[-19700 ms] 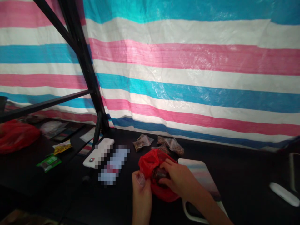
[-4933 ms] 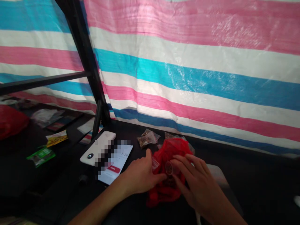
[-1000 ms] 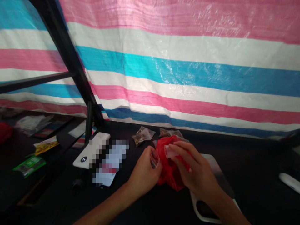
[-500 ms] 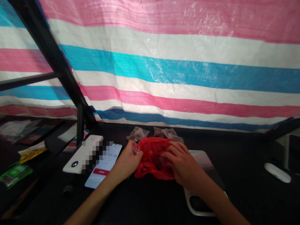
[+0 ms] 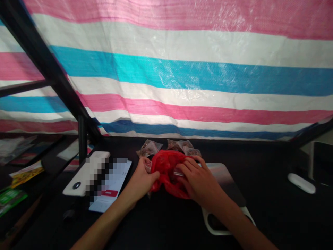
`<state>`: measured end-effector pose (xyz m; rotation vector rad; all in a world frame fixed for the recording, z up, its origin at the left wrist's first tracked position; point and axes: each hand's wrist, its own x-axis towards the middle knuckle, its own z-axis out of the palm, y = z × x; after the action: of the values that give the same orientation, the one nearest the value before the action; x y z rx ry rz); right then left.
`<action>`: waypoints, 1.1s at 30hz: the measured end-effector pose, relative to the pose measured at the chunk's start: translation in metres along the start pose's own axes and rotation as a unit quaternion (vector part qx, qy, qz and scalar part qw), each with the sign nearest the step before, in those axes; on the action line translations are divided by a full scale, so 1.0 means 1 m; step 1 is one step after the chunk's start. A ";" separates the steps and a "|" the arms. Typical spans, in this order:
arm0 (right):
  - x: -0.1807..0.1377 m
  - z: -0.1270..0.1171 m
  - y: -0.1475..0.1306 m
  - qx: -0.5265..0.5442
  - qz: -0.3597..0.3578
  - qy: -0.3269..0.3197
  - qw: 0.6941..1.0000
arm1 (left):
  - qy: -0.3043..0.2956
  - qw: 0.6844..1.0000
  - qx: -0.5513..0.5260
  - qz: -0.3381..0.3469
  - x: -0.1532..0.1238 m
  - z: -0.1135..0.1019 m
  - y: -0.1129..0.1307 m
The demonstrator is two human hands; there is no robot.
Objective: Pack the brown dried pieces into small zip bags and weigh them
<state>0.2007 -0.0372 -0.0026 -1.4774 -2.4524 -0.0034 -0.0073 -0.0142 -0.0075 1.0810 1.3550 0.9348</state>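
Observation:
A crumpled red plastic bag (image 5: 166, 168) lies on the dark table in front of me. My left hand (image 5: 140, 180) pinches its left edge together with a small clear plastic pouch (image 5: 148, 165). My right hand (image 5: 199, 180) lies on the bag's right side, fingers curled into its opening, with a small clear item at the fingertips. Several small clear packets of brown bits (image 5: 148, 148) lie just behind the bag by the tarp.
A white power bank (image 5: 83, 173) and a phone (image 5: 110, 185) lie to the left. A white-rimmed pad (image 5: 223, 180) sits under my right forearm. A white mouse (image 5: 301, 183) lies far right. Black frame bars (image 5: 47, 66) and a striped tarp (image 5: 182, 76) stand behind.
My head has turned right, so everything shifted left in view. My right hand came down from holding a clear item above the bag and now rests in its opening.

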 end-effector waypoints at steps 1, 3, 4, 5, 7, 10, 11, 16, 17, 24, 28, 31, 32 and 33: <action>0.000 -0.003 0.001 -0.009 0.008 0.002 1.000 | 0.015 1.000 0.010 -0.002 0.002 -0.005 0.005; 0.001 -0.007 0.001 -0.028 0.026 0.003 0.999 | 0.051 0.998 0.036 0.023 0.006 -0.014 0.013; 0.001 -0.008 0.001 -0.036 0.033 0.003 0.999 | 0.076 0.995 0.047 0.048 0.007 -0.017 0.016; 0.001 -0.009 0.001 -0.044 0.039 0.006 0.998 | 0.104 0.990 0.055 0.078 0.008 -0.020 0.018; 0.002 -0.009 0.000 -0.054 0.043 0.021 0.997 | 0.165 0.976 0.053 0.133 0.009 -0.026 0.022; 0.002 -0.009 -0.003 -0.069 0.049 0.054 0.995 | 0.200 0.965 0.007 0.169 0.006 -0.033 0.027; 0.002 -0.009 -0.004 -0.075 0.053 0.061 0.994 | 0.197 0.965 -0.014 0.172 0.005 -0.035 0.028; 0.002 -0.012 -0.007 -0.099 0.076 0.041 0.991 | 0.104 0.985 -0.096 0.103 -0.005 -0.036 0.037; 0.002 -0.012 -0.007 -0.101 0.082 0.033 0.991 | 0.086 0.987 -0.110 0.084 -0.007 -0.035 0.039; 0.002 -0.014 -0.009 -0.135 0.123 0.012 0.983 | 0.034 0.972 -0.230 0.012 -0.011 -0.039 0.049; 0.002 -0.017 -0.011 -0.159 0.154 0.018 0.975 | 0.136 0.969 -0.154 0.139 -0.006 -0.039 0.040; 0.002 -0.019 -0.011 -0.143 0.162 0.040 0.975 | 0.130 0.979 -0.022 0.157 -0.002 -0.034 0.032; 0.002 -0.020 -0.011 -0.130 0.154 0.048 0.978 | 0.114 0.982 0.017 0.147 -0.001 -0.032 0.030; 0.001 -0.019 -0.011 -0.116 0.140 0.057 0.982 | 0.104 0.983 0.046 0.142 -0.001 -0.030 0.029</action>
<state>0.1950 -0.0440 0.0177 -1.8539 -2.1944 -0.3185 -0.0350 -0.0055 0.0232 1.2997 1.4493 1.2321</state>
